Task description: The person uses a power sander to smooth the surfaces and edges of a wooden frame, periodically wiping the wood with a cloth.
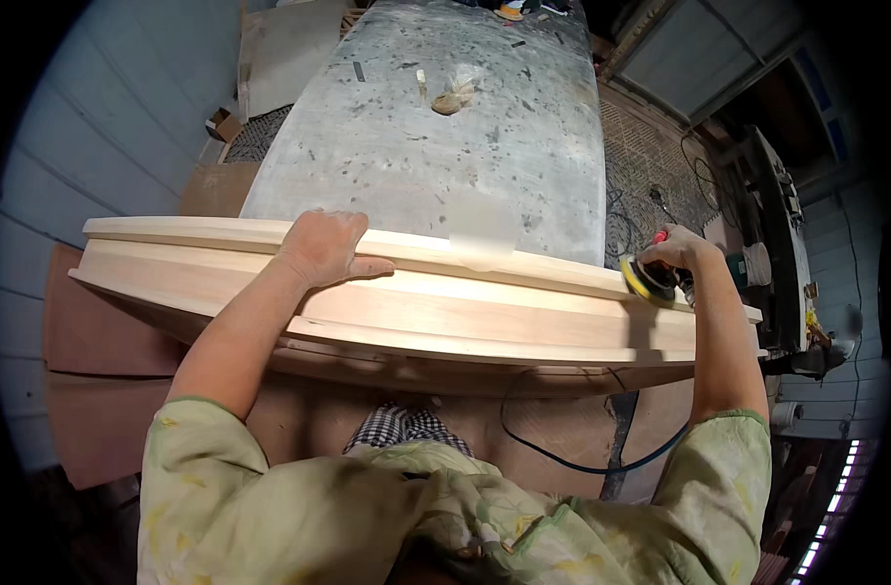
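Observation:
A long pale wooden panel (484, 317) with raised moulded edges lies across the near end of the grey table. My left hand (326, 246) grips its far raised edge left of the middle, fingers curled over and thumb lying along the wood. Toward the panel's right end, my right hand (672, 249) is closed around a handheld disc sander (650, 283) with a yellow-edged round pad. The pad is tilted beside the far raised edge; whether it touches the wood I cannot tell.
The stained grey table (387, 156) stretches away, bearing a clear plastic bag (455, 90) and small scraps. A dark hose (572, 468) loops below the panel at right. Brown boards (104, 409) lie at left. A cluttered bench (787, 224) and white bucket (755, 263) stand at right.

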### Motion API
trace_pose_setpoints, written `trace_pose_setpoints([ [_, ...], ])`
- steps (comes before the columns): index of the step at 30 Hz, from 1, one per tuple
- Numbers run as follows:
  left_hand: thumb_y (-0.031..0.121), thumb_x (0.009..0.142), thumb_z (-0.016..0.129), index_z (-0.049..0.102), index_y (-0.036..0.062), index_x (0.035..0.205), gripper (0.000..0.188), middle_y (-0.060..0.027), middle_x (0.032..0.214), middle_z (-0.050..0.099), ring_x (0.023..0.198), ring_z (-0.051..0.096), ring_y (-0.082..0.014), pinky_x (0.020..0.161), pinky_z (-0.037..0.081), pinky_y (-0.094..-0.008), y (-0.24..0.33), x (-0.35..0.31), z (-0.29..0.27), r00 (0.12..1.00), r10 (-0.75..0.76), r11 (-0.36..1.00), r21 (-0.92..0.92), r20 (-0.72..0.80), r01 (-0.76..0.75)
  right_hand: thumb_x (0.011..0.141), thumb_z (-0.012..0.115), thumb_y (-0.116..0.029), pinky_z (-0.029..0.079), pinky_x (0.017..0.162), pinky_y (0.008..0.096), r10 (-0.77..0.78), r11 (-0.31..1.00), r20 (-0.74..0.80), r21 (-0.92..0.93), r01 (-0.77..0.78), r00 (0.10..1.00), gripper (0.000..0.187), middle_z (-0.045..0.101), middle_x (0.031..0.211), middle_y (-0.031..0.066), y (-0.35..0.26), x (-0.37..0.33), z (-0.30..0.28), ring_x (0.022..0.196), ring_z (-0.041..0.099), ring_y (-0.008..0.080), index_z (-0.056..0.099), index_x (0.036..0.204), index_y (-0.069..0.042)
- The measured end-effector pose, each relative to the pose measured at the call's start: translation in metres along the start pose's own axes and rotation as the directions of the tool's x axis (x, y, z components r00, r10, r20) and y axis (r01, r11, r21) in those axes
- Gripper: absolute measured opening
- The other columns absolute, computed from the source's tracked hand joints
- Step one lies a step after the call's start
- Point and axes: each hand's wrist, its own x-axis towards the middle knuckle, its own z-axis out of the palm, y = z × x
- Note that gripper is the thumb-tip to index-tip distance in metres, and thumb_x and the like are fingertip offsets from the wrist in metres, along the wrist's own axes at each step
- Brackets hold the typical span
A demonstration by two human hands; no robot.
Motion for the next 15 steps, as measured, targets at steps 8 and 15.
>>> trace_pose_setpoints([
  [8, 0.068, 0.074, 0.065, 0.056, 0.0024, 0.081, 0.066, -0.0168, 0.078, 0.063, 0.076, 0.063, -0.0358, 0.069, 0.05, -0.0453, -0.009, -0.006, 0.004, 0.995, 0.035, 0.999, -0.03, -0.09, -0.038, 0.07, 0.074, -0.041, 0.049, 0.087, 0.0437, -0.74, 0.649, -0.186, 0.059, 0.759, 0.647, 0.062, 0.064, 0.104, 0.0253, -0.217, -0.106, 0.048, 0.097, 0.062, 0.0418, 0.056, 0.116, -0.003],
  [15, 0.067, 0.076, 0.065, 0.056, 0.0023, 0.08, 0.065, -0.017, 0.075, 0.062, 0.072, 0.061, -0.0371, 0.066, 0.05, -0.045, -0.009, -0.008, 0.002, 0.999, -0.004, 0.999, -0.045, -0.036, 0.002, 0.065, 0.074, -0.044, 0.05, 0.088, 0.0415, -0.207, 0.957, -0.298, 0.138, 0.256, 0.932, 0.069, 0.065, 0.104, 0.0232, -0.07, -0.074, 0.04, 0.099, 0.065, 0.0349, 0.056, 0.115, 0.0],
])
